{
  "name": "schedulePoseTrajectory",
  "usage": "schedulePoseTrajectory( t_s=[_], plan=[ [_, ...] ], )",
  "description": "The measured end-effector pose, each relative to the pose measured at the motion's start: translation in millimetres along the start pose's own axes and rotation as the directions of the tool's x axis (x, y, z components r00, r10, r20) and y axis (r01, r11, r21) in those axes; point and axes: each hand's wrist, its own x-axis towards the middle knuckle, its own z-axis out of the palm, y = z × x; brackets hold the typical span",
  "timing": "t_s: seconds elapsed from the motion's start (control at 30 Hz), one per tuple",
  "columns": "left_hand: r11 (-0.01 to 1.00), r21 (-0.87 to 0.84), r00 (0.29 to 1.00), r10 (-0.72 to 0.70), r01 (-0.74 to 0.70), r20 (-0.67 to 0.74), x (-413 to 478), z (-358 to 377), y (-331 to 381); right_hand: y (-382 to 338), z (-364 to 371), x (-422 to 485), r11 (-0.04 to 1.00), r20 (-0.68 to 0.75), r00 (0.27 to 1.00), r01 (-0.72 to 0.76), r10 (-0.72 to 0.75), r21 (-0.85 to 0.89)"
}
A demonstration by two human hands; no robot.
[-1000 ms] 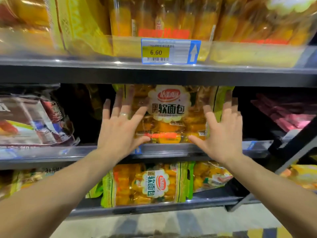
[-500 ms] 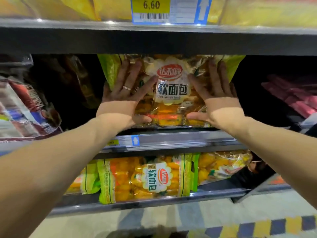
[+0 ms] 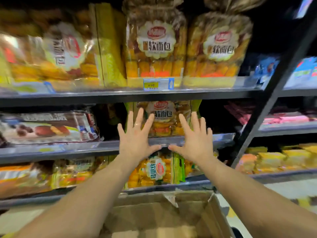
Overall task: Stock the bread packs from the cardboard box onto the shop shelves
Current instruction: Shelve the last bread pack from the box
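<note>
Both hands are spread flat with the fingers fanned wide and hold nothing: the left hand [image 3: 137,140] and the right hand [image 3: 195,143] are raised, palms forward, in front of the clear-wrapped pack of yellow-orange soft bread with a white scalloped label [image 3: 164,117], which stands upright on the middle grey metal shelf [image 3: 68,148]. The fingertips of each hand overlap the lower part of that pack in the view, left hand at its left half and right hand at its right half, but the blur hides whether they press on the wrapper or are just clear of it; the thumbs point toward each other over the shelf's front lip. To the left on the same shelf lies a flat dark-printed snack pack showing brown cakes [image 3: 49,127]; to the right lie pink packets [image 3: 281,117]. Above, behind a yellow and blue price tag [image 3: 158,84], two taller bags of the same bread [image 3: 156,45] stand side by side, with a sideways pack beside them. Below, another labelled bread pack lying on its side [image 3: 154,170] sits on the lower shelf. The open brown cardboard box [image 3: 163,217] is beneath the forearms, near the camera
</note>
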Motion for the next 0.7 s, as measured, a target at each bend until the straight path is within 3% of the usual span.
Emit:
schedulePoseTrajectory(
  t_s=[0.3, 0.7],
  plan=[
    [0.999, 0.034, 1.0, -0.017, 0.017, -0.01, -137, -96, 14, -16, -89, -139, 0.997, -0.041, 0.997, 0.061, -0.063, -0.043],
    [0.999, 0.034, 0.999, -0.012, 0.011, 0.04, -295, -154, 23, -19, -145, -285, 0.993, -0.014, 0.999, 0.05, -0.049, 0.11]
  ],
)
